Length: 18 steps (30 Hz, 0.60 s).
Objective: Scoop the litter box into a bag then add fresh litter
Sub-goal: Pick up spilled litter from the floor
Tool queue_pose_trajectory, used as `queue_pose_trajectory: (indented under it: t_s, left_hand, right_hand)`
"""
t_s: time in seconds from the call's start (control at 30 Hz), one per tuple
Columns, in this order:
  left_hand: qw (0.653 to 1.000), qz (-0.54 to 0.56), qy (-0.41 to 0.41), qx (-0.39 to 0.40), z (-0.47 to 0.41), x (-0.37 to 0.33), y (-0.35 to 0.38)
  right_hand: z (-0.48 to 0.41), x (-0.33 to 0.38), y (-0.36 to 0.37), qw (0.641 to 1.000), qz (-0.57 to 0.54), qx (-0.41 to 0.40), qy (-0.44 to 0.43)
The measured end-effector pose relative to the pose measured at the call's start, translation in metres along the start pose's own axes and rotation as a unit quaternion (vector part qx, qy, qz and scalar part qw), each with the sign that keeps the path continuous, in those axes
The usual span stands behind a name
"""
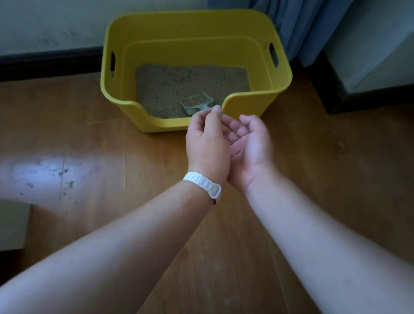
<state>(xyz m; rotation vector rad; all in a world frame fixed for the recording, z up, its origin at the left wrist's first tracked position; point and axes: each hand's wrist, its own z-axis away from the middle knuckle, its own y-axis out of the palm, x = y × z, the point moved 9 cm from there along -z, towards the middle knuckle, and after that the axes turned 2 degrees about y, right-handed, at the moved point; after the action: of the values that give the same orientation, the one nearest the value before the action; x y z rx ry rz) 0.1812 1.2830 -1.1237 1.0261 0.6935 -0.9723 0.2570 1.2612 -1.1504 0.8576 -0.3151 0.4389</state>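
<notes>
Head cam: yellow litter box (pixel 192 26) sits on the wood floor (pixel 101 145) against the wall, blue curtain (pixel 296 13) just behind its right corner. Tan litter (pixel 190 83) covers the bottom in a thin layer. Pale green scoop (pixel 196 103) lies in the litter at the low front cutout, handle end toward me.

My hands are together just in front of the box, above the floor. Right hand (pixel 251 146) is palm up, cupped and relaxed, with a few small dark grains (pixel 228 137) in the palm, likely litter, too small to tell. Left hand (pixel 206 144) is back-up beside it, fingers curled in a loose pinch over the right palm; can't tell whether anything sits between the fingertips. It's touching the right hand at the wrist side. White wristband (pixel 204 184) on my left wrist.

Grey flat object (pixel 5 219) at the left edge on the floor, cropped, unidentifiable.
</notes>
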Motion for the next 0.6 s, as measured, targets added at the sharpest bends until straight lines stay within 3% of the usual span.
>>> queue_pose_trajectory:
  t_s: [0.23, 0.6]
  left_hand:
    - [0.989, 0.149, -0.019, -0.013, 0.004, -0.031, 0.019]
    - [0.980, 0.190, 0.002, -0.065, -0.008, -0.051, 0.033]
  right_hand:
    - [0.014, 0.021, 0.040, 0.998, -0.037, 0.029, -0.031]
    - [0.012, 0.045, 0.072, 0.999, 0.003, 0.040, -0.006]
